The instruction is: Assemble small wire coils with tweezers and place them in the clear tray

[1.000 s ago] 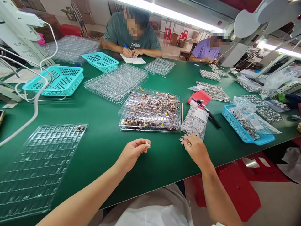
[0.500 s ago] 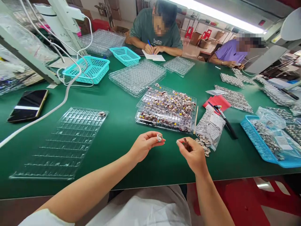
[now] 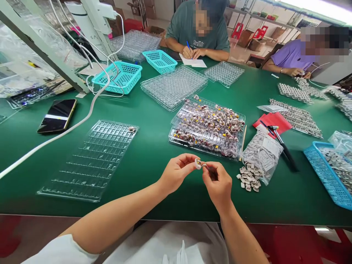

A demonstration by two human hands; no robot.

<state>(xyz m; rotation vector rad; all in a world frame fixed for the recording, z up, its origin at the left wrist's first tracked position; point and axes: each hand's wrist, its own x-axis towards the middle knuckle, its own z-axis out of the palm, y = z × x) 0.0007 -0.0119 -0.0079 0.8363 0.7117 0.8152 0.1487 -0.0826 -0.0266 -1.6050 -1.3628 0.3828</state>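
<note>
Between the thumb and fingertips of my left hand (image 3: 176, 173) is a small white rounded part (image 3: 197, 164) with a bit of yellow and dark on it. My right hand (image 3: 219, 181) is pinched closed right beside it, its fingertips meeting the part's right side; what they grip is too small to make out. Just beyond both hands lie stacked clear trays (image 3: 207, 126) full of small white, brown and yellow parts. To the right of my right hand is a loose pile of small beige-white pieces (image 3: 249, 178), spilling by a clear plastic bag (image 3: 262, 154).
A clear slotted tray (image 3: 88, 161) on the left holds one part (image 3: 132, 129) in its top corner. Nearby are a phone (image 3: 57, 115), a white cable (image 3: 90, 110), turquoise baskets (image 3: 132, 79), a black-handled tool (image 3: 284, 148) and a blue basket (image 3: 324, 176). Two people sit across the table.
My right hand has moved left to meet the small part in my left hand; the two were apart before. The view has turned a little to the left.
</note>
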